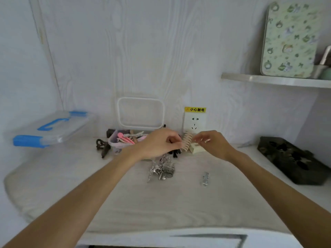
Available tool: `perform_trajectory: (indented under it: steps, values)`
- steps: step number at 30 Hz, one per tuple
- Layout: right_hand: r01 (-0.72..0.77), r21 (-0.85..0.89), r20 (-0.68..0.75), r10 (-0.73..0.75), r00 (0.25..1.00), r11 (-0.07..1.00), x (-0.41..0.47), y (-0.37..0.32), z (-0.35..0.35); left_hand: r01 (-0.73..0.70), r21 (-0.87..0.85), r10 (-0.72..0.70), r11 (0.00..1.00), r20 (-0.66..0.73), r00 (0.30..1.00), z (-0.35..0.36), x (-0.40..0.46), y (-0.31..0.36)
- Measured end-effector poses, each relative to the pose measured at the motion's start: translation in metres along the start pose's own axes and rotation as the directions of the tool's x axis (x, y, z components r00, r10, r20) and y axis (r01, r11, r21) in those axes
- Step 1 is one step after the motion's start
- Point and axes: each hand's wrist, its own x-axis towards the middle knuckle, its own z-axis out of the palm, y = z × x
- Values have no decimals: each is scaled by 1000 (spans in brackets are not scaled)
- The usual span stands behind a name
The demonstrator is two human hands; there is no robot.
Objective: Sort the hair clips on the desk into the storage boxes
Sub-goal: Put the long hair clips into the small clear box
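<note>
- I am sorting clips toward the pink storage box (116,142), standing far left of my hands.
- My left hand (157,144) is pinching the beige claw clip (187,141).
- My right hand (213,142) is pinching its other side; next, I judge, it goes into the box.

Left hand (157,143) hides part of the storage box (116,140); black clips (176,153) peek out, shape unclear
</note>
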Motion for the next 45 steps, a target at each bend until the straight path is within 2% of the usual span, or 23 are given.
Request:
perform_trajectory:
  steps: [2,4,5,7,10,14,17,19,21,25,28,29,31,33,35,37,39,42,45]
  values:
    - [-96,-70,-46,93,995,993,-15,30,-11,12,116,-28,993,133,991,36,7,17]
    - [-204,-141,-95,192,977,969,-29,58,-19,50,362,-133,931,208,969,68,11,22]
    - [-263,-162,-116,246,962,951,-37,72,-24,45,444,-152,895,208,966,84,16,23]
    - [-349,-204,-126,329,936,915,-48,93,-28,19,495,-93,869,125,988,101,24,20]
    - [-407,-271,-132,385,913,872,-60,115,-36,-2,467,36,884,-62,997,120,38,19]
    - [-412,-350,-87,408,909,841,-59,135,-43,26,424,81,905,-233,969,144,53,16]
    - [-391,-424,-70,401,914,817,-46,145,-45,-17,378,100,926,-201,975,147,58,7]
    - [-382,-487,-42,416,909,785,-36,148,-45,-14,302,65,953,-161,985,144,57,4]
    - [-405,-534,-46,452,891,742,-28,150,-42,-7,299,55,954,-152,987,144,56,2]
    - [-441,-617,-164,441,882,652,-24,148,-40,-9,295,70,956,-197,978,142,56,3]
    - [-431,-584,-298,313,902,688,-28,154,-37,-68,289,140,955,-238,961,138,53,9]
    - [-416,-547,-301,293,908,727,-28,157,-36,-82,289,174,954,-309,935,134,52,11]
    - [-388,-463,-205,329,922,797,-25,159,-38,-63,306,224,950,-525,821,118,52,15]
    - [-395,-499,-95,405,910,772,-20,160,-41,5,242,175,970,-717,675,101,52,10]
    - [-397,-597,-132,403,906,697,-17,160,-43,73,103,44,992,-825,564,89,49,3]
    - [-409,-633,-215,358,908,657,-14,156,-44,121,-31,-87,992,-867,491,83,46,-4]
    - [-394,-610,-244,310,919,688,-11,142,-41,164,-83,-148,983,-888,436,79,44,-9]
    - [-264,-486,-209,183,961,833,0,101,-28,274,-125,-211,954,-926,314,69,41,-20]
    - [-106,-206,-214,61,975,973,16,41,-9,335,-182,-258,924,-946,197,60,38,-27]
